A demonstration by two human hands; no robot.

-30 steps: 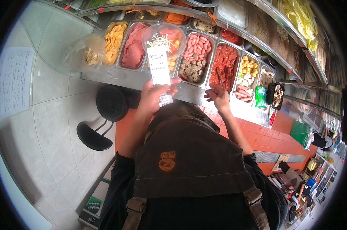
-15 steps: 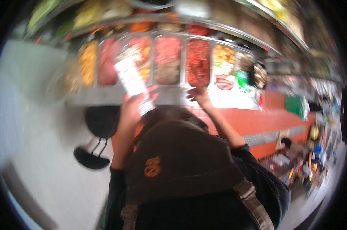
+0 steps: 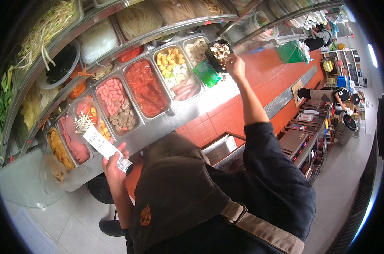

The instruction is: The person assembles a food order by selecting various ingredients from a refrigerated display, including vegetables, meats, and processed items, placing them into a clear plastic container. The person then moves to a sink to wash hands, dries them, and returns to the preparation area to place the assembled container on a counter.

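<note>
My left hand (image 3: 114,166) is closed on a long white printed paper slip (image 3: 102,144) at its lower end. The slip's upper end lies over a clear plastic bowl (image 3: 72,111), which holds thin white strips. That bowl rests on top of the metal food trays. Farther right, my right hand (image 3: 236,67) reaches to a black container (image 3: 213,59) of sliced mushrooms (image 3: 220,51). Its fingers are bunched at the container's right side, with the tips among the slices. Beside the container lies a green plastic packet (image 3: 206,74).
Metal trays hold red saucy food (image 3: 146,91), pink sausages (image 3: 109,94), yellow cubes (image 3: 171,60) and pink slices (image 3: 75,146). A shelf above carries bean sprouts (image 3: 45,31) and noodles (image 3: 139,21). A black stool (image 3: 101,188) stands below the counter. Another person (image 3: 327,95) works at the right.
My right hand has moved right, from before the red saucy tray to the mushroom container. My left hand still holds the slip. The view has turned, and the picture is sharper.
</note>
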